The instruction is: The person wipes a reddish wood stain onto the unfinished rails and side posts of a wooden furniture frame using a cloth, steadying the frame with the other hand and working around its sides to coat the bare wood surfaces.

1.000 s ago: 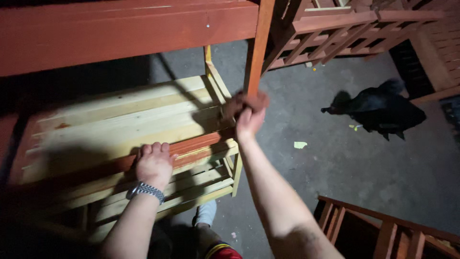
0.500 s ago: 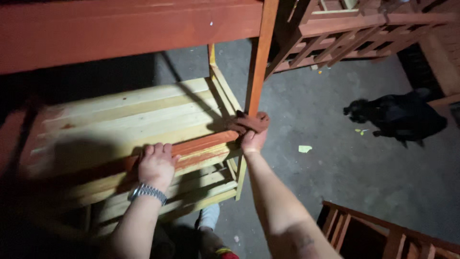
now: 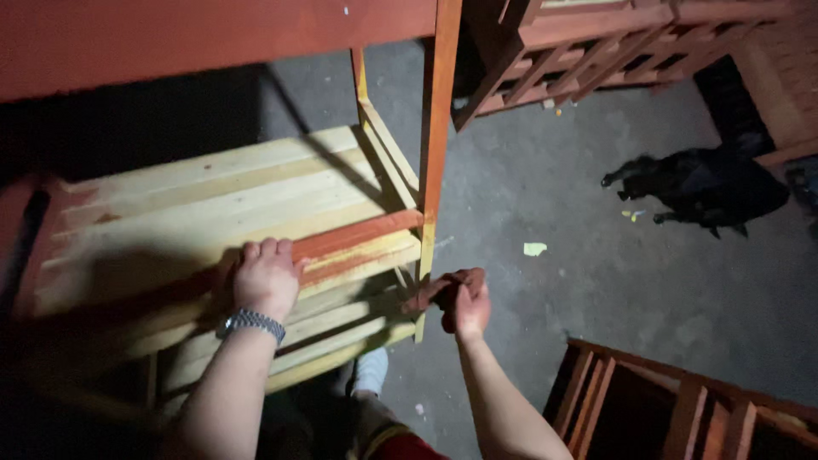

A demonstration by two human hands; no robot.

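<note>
Red-stained rag (image 3: 447, 288), 1 crumpled cloth, sits clutched in our right hand (image 3: 467, 305), pressed to the lower end of 1 red-painted post (image 3: 436, 162) of the wooden shelf unit (image 3: 230, 204). Our left hand (image 3: 266, 277), 1 metal watch (image 3: 250, 322) at its wrist, lies closed over a half-stained front slat (image 3: 358, 238). Bare pale slats lie behind. 1 black animal (image 3: 707, 187) lies on grey concrete floor (image 3: 596, 281).

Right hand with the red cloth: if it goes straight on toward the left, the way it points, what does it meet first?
Most likely the stained upright post. The right hand presses the cloth at or near it; depth is unclear.
</note>
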